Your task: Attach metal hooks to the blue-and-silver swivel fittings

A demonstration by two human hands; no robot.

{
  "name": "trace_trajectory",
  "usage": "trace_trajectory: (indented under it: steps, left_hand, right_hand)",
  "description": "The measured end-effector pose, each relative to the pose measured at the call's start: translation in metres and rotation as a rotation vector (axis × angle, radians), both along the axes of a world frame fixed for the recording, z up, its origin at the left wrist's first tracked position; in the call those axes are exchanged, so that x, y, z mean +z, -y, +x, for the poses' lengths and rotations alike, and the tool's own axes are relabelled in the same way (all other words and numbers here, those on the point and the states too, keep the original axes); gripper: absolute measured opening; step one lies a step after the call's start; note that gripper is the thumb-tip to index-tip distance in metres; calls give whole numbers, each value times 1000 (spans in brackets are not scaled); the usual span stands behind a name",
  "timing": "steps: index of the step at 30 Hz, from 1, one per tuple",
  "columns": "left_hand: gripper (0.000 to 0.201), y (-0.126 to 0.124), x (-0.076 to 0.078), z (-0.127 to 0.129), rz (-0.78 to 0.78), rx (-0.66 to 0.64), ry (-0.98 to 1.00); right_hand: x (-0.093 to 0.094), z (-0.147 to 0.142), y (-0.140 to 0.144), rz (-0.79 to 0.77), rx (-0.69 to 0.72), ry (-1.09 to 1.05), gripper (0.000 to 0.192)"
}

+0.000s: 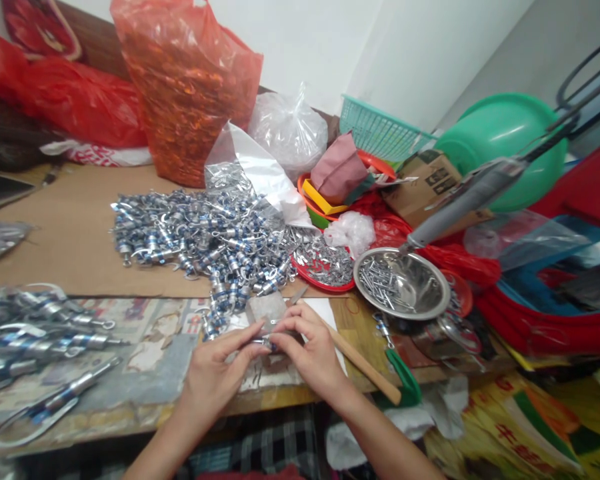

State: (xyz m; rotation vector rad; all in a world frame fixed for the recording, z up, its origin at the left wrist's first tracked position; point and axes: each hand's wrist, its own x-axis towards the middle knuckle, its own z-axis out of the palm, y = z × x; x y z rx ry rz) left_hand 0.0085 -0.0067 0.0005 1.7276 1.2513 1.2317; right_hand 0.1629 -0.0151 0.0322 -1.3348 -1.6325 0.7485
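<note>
My left hand and my right hand meet at the table's front edge. Between their fingertips they pinch a small silver metal fitting, mostly hidden by the fingers. Just behind it stands a grey metal block. A tool with a wooden handle lies to the right of my right hand, its far end partly covered by that hand. Beyond my fingers spreads a large pile of silver-and-blue metal fittings. At the left, more fittings with curved levers lie on newspaper.
A red plate of small metal pieces and a steel bowl holding pins stand right of the pile. A grey tool arm slants above the bowl. Behind are a tall red bag, a cardboard box and a green basin.
</note>
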Motion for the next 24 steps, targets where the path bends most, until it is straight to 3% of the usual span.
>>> trace_trajectory:
  steps: [6, 10, 12, 15, 18, 24]
  left_hand:
    - [19, 0, 0, 1, 42, -23, 19]
    - [16, 4, 4, 1, -38, -34, 68]
    - [13, 5, 8, 1, -146, -37, 95]
    - [15, 6, 14, -1, -309, -29, 145]
    - [20, 5, 21, -3, -348, -41, 126]
    - [17, 6, 32, -11, -283, -171, 1]
  right_hand:
    - [-2, 0, 3, -25, 41, -79, 9]
    - [-5, 1, 7, 33, 48, -47, 6]
    - [-7, 3, 12, 137, 53, 14, 8]
    - [-11, 8, 18, 415, 139, 200, 26]
    - [-11, 13, 20, 668, 260, 394, 27]
    - [-6, 15, 17, 766, 264, 428, 26]
